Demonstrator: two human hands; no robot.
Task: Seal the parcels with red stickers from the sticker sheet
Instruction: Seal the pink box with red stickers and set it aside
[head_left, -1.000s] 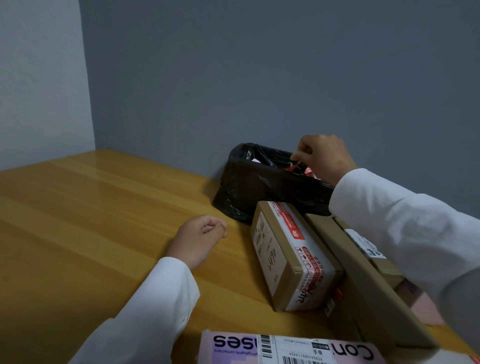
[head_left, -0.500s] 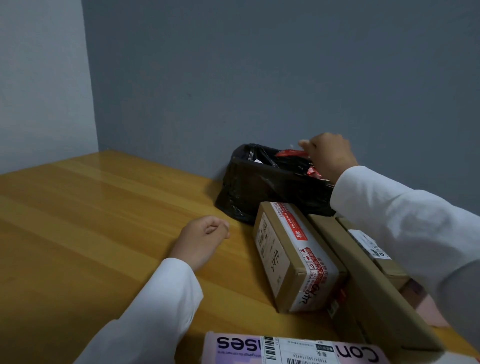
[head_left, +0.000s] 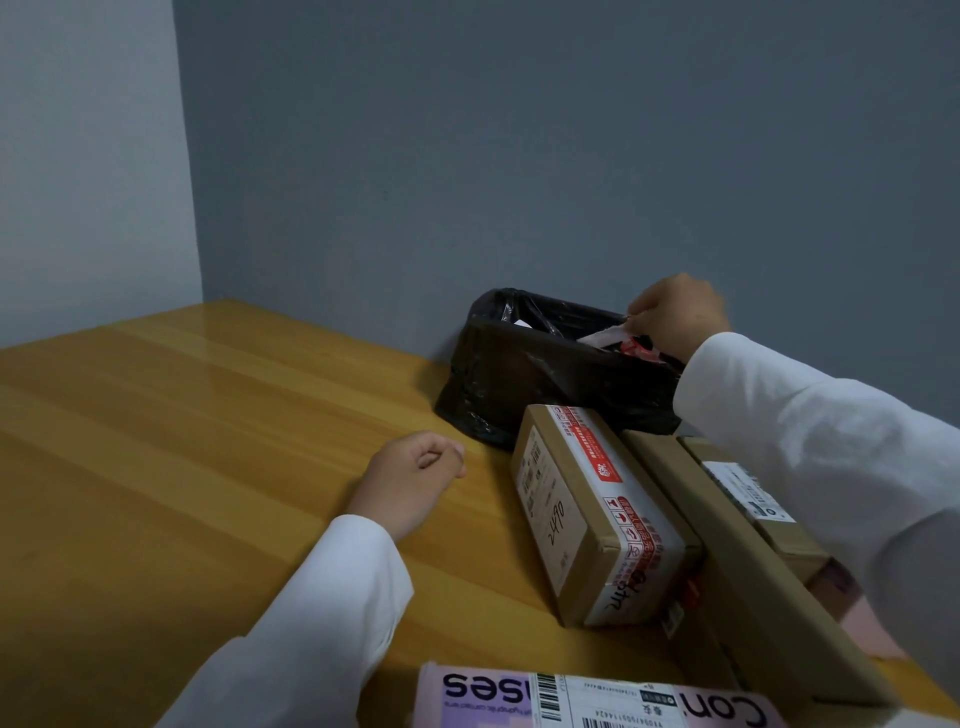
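Black bin bag (head_left: 524, 374), upper right of frame: right hand (head_left: 675, 317) pinches a pale strip (head_left: 605, 335) over it, apparently discarding backing. Left hand (head_left: 410, 478) rests loosely curled, empty, on counter (head_left: 182, 441). Parcels (head_left: 592, 519) wait lower right.

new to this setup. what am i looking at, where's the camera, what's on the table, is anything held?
No machine here: a person in white sleeves works with two bare hands. The single picture comes from a wide-angle camera worn on the head, looking forward and down.

On the wooden table a bin lined with a black bag stands against the grey wall. In front of it lie cardboard parcels: one with red and white tape, a long plain box beside it, another with a white label behind that. A purple printed package sits at the bottom edge.

The right hand is over the bin, its grip pinching a pale strip; what the strip is, I cannot tell. The left hand rests loosely curled on the table, holding nothing.
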